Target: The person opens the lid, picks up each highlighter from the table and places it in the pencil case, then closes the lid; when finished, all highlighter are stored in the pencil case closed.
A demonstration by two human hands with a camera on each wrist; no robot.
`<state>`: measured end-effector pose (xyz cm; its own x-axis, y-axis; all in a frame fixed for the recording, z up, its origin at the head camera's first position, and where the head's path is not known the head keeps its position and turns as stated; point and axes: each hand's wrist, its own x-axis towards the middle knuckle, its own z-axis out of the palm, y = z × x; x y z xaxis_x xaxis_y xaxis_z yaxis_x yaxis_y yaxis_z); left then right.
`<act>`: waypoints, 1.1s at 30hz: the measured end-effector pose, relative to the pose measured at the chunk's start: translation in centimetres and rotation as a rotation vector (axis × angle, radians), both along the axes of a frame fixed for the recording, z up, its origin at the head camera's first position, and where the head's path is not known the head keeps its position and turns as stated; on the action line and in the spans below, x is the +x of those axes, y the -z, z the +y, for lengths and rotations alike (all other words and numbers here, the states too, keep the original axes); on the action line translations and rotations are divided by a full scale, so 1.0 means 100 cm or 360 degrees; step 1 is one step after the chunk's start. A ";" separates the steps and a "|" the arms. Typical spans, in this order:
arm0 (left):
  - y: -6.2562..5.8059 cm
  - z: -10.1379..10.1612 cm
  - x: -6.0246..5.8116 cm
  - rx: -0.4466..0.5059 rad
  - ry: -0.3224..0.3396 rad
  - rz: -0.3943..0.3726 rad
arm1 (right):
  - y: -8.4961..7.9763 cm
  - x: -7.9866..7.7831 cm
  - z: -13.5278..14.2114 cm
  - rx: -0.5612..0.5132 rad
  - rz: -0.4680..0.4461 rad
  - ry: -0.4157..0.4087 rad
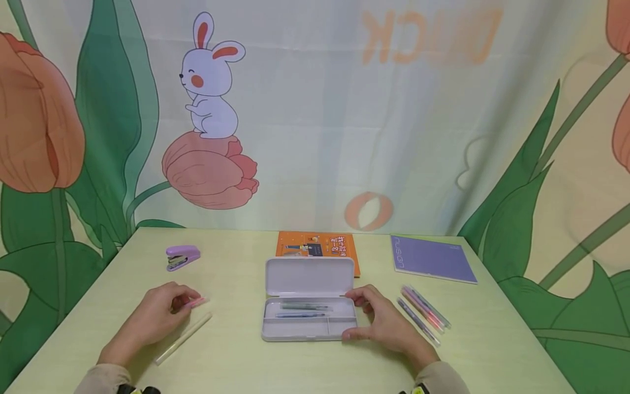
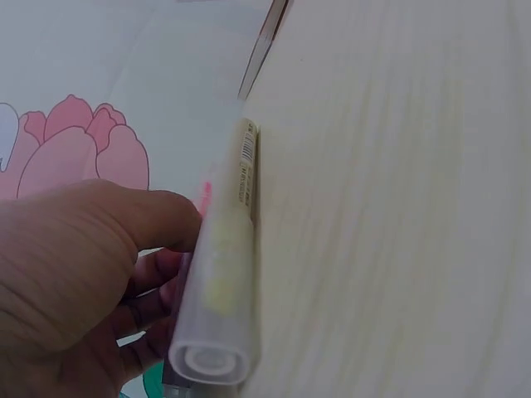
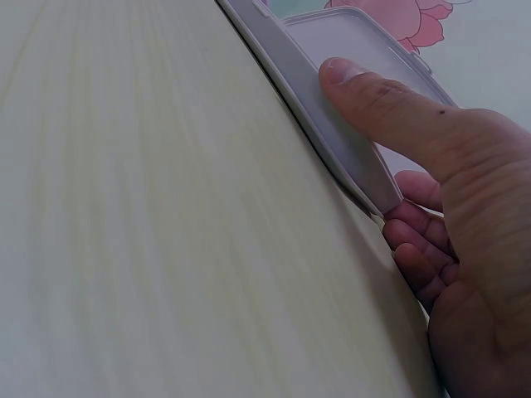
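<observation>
On the left, my left hand [image 1: 159,312] pinches a pink-tipped pen [image 1: 197,302] just above the table. A pale yellow highlighter [image 1: 183,338] lies slantwise beside that hand; in the left wrist view, the highlighter [image 2: 220,274] partly covers the pink pen. My right hand [image 1: 386,320] grips the right end of a grey pencil case [image 1: 295,330], thumb at the front corner and fingers at the back. The case's lid [image 1: 310,277] stands raised. Inside its long rear compartment lie a green pen [image 1: 301,306] and a blue pen [image 1: 301,315].
Several capped pens [image 1: 425,309] lie right of my right hand. A purple stapler [image 1: 183,256] stands at the back left, an orange book [image 1: 319,246] lies behind the case, and a purple notebook [image 1: 433,258] lies at the back right. A printed curtain [image 1: 305,109] hangs behind the table.
</observation>
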<state>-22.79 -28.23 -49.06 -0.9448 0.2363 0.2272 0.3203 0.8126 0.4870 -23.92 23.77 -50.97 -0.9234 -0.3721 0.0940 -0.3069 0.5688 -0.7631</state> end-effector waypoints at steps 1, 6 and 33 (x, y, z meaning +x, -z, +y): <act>0.000 0.000 0.000 -0.0004 0.0003 0.0034 | 0.000 0.000 0.000 0.0000 0.0001 -0.0002; -0.002 0.002 0.000 -0.0011 0.0012 0.0146 | 0.000 -0.001 0.000 0.0008 0.0009 -0.0001; -0.035 0.082 -0.010 0.0152 0.0304 0.0159 | 0.002 -0.002 0.002 -0.0029 0.0010 -0.0014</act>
<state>-23.81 -19.99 -45.61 -0.8565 0.3817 0.3474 0.5146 0.6841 0.5169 -24.10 23.99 -51.12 -0.9194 -0.3784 0.1069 -0.3168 0.5520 -0.7713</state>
